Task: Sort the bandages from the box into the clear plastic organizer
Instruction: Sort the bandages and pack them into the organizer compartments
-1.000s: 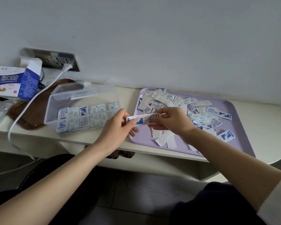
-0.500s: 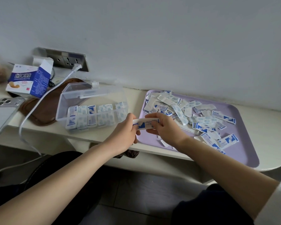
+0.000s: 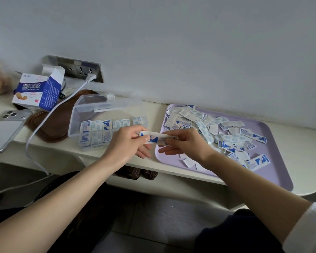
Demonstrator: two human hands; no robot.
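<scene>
A small stack of white-and-blue wrapped bandages [image 3: 158, 138] is held level between both hands, just left of the purple tray's front corner. My left hand [image 3: 128, 143] pinches its left end and my right hand [image 3: 186, 144] pinches its right end. The clear plastic organizer [image 3: 108, 114] stands to the left with its lid up and several bandages upright in its compartments. A loose pile of bandages [image 3: 217, 132] covers the purple tray [image 3: 274, 161]. The opened blue-and-white bandage box [image 3: 37, 92] sits at the far left.
A phone [image 3: 5, 128] lies face down at the left edge. A white cable [image 3: 49, 114] runs from the wall socket [image 3: 84, 71] across a brown pad [image 3: 55, 123] and off the shelf's front edge. The wall is right behind the tray.
Both hands with the bandage stack have shifted a little left, toward the organizer. The camera view has drifted, so the shelf items sit further right in frame.
</scene>
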